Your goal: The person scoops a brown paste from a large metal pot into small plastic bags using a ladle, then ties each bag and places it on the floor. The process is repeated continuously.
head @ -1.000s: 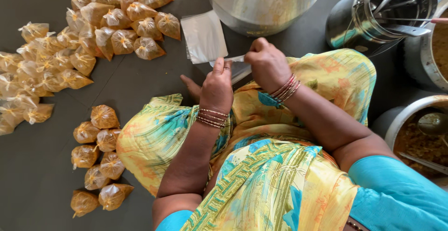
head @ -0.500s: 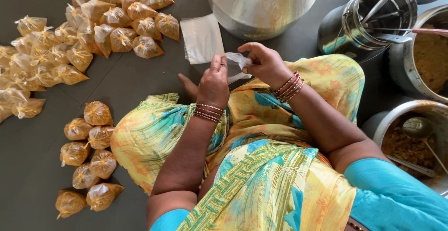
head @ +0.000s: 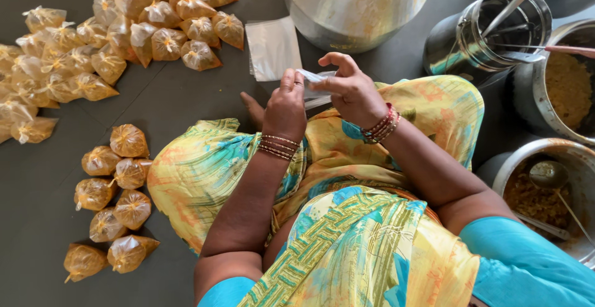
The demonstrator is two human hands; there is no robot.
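Both the left hand (head: 286, 105) and right hand (head: 352, 90) pinch one thin clear plastic pouch (head: 314, 83) just below the big steel pot (head: 356, 3); its slippery film could slip or tear.

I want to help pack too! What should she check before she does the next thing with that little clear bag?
1. Both hands on the clear bag: left hand and right hand pinch it. Ok.
2. Bag mouth opened: cannot tell.
3. Spare bags lying close on the floor: ok.
4. Filling near: pot with spoon sits at her right. Ok.
5. Tied packets out of the way at her left: ok.
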